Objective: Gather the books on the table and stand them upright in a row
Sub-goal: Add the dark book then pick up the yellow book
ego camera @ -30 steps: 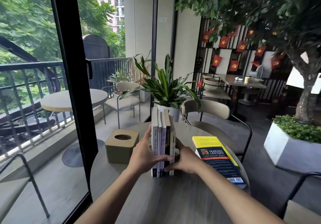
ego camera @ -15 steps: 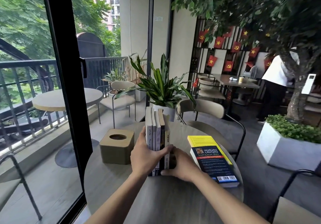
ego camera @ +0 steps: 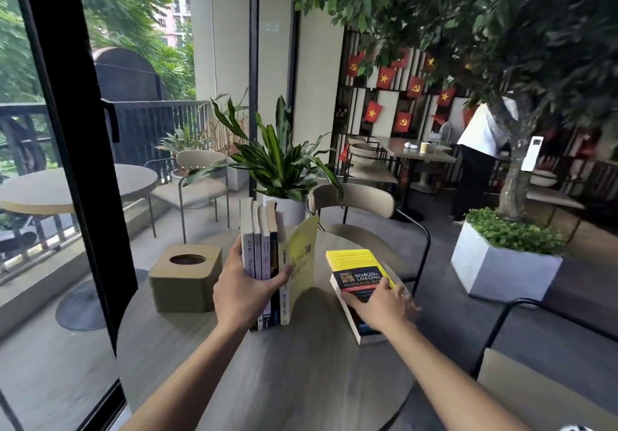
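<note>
Several books stand upright in a row on the round grey table, spines toward me. My left hand clasps the row across its spines. The rightmost one, a yellow book, has its cover swung open to the right. A dark blue and yellow book lies flat on the table's right side. My right hand rests on its near end, fingers over the cover and edge.
A tan tissue box sits left of the row. A potted plant and a beige chair stand behind the table. A glass door frame is at left, a white planter at right, and a person in the background.
My right hand left the standing row and moved right onto the flat blue and yellow book. The yellow book's cover fell open. My left hand still holds the row.
</note>
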